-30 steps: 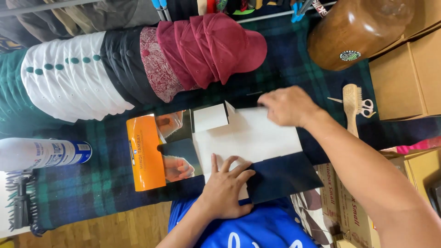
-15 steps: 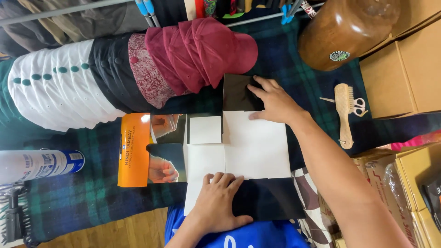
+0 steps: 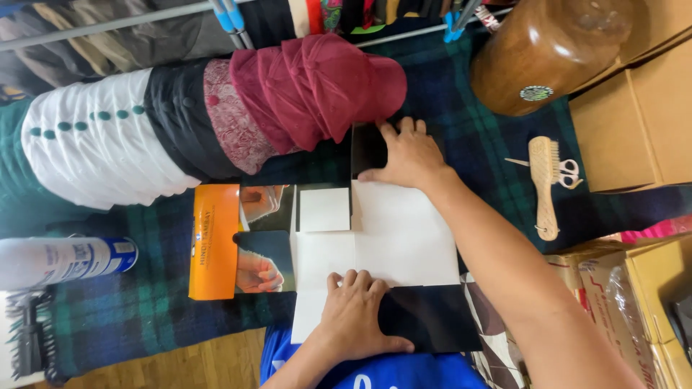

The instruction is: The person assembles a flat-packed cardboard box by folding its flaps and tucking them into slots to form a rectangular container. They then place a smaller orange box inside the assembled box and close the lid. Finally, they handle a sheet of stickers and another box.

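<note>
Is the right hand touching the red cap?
Apart. The head view shows the right hand flat on the black flap, with blanket visible between it and the red cap.

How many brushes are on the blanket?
2 that I can see: a wooden brush on the right beside the scissors, and a dark brush at the bottom-left edge. Others may be hidden.
</note>
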